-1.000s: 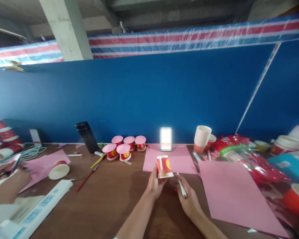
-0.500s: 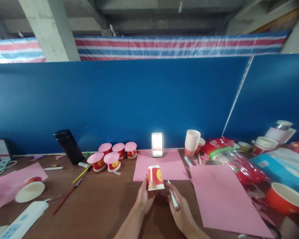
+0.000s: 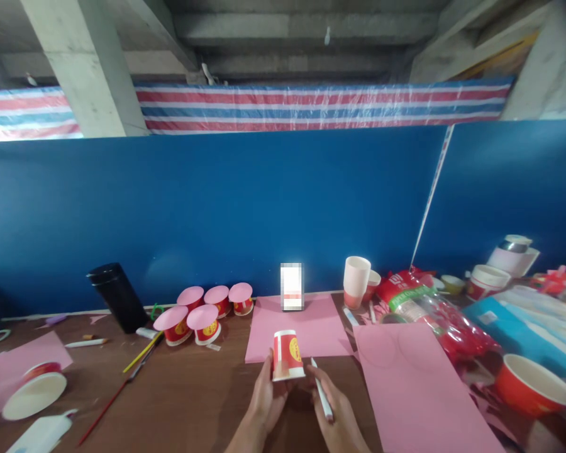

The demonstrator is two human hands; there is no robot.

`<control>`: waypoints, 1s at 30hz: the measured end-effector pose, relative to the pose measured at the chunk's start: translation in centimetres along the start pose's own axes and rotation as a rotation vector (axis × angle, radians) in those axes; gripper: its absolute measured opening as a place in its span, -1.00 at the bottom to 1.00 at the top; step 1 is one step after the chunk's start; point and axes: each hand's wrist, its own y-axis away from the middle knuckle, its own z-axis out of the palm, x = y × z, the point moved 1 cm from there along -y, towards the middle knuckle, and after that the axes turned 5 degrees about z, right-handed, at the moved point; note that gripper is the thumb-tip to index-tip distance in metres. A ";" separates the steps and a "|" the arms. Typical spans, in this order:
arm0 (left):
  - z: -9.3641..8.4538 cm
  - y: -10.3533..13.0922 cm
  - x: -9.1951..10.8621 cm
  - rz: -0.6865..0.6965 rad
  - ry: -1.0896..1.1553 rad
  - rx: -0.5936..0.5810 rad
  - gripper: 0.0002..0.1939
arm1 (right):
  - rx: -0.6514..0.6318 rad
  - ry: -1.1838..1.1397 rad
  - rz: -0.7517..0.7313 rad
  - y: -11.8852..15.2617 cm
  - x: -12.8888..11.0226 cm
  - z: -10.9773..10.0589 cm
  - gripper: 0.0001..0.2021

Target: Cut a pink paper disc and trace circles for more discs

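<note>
My left hand (image 3: 265, 393) is closed around the lower left of a red and white paper cup (image 3: 285, 357), which is upside down, its rim facing down. A yellow round print shows on the cup's right side. In my right hand (image 3: 334, 402) is a white marker (image 3: 321, 391), its tip pointing up and away. The right fingertips are close to the cup's lower edge; whether they touch it I cannot tell. Beyond the cup lies a pink paper sheet (image 3: 264, 343), with a lit phone (image 3: 291, 286) upright at its back edge.
Several small red cups topped with pink discs (image 3: 202, 316) stand at back left, near a black bottle (image 3: 117, 299). A second pink sheet (image 3: 415, 384) lies right, beside a red plastic bag (image 3: 453, 327) and an orange cup (image 3: 523, 390). White stacked cups (image 3: 357, 277) stand behind.
The view has tilted up and turned slightly right, so the table things sit lower and further left. Both hands keep their hold on the cup and the marker.
</note>
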 end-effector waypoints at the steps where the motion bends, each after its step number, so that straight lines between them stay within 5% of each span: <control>1: 0.0 0.0 0.0 -0.001 -0.007 0.002 -0.60 | -0.006 0.001 -0.006 0.0 -0.1 -0.1 -0.60; 30: 0.1 0.1 0.0 -0.039 -0.017 -0.078 -0.53 | -0.031 0.056 -0.009 0.0 0.2 0.2 -0.60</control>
